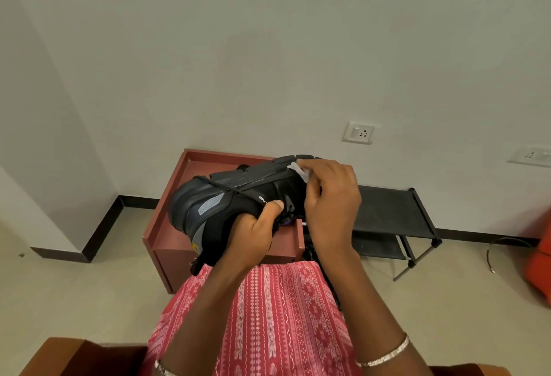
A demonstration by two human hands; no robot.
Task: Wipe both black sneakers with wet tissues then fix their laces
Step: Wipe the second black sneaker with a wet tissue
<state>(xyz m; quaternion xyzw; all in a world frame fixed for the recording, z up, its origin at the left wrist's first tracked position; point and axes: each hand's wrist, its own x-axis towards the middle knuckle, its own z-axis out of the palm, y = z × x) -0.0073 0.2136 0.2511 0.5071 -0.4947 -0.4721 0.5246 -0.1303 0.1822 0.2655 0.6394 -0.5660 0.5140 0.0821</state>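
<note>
Sneaker (226, 197) held sideways above table (167, 226).
Left hand (253, 226) grips its collar; right hand (331, 197), at 3 o'clock, fingers clamped on tissue (298, 170).

Wet tissue (299, 170) mostly hidden under right hand (331, 197).

Your materials: matt black shoe, soft white tissue, painted wood, dark fabric.

The black sneaker (226, 197) you hold looks matt, smooth on its synthetic upper, with a grey perforated patch and a lugged rubber sole; its lace (220, 186) is thin cord. The wet tissue (298, 170) is white, soft and crumpled. The low table (167, 226) shows a smooth reddish-brown painted finish. The rack (393, 211) has matt black cloth shelves on thin metal legs. Your garment (280, 316) is printed pink woven cloth; your bangle (384, 354) glints like metal.
</note>
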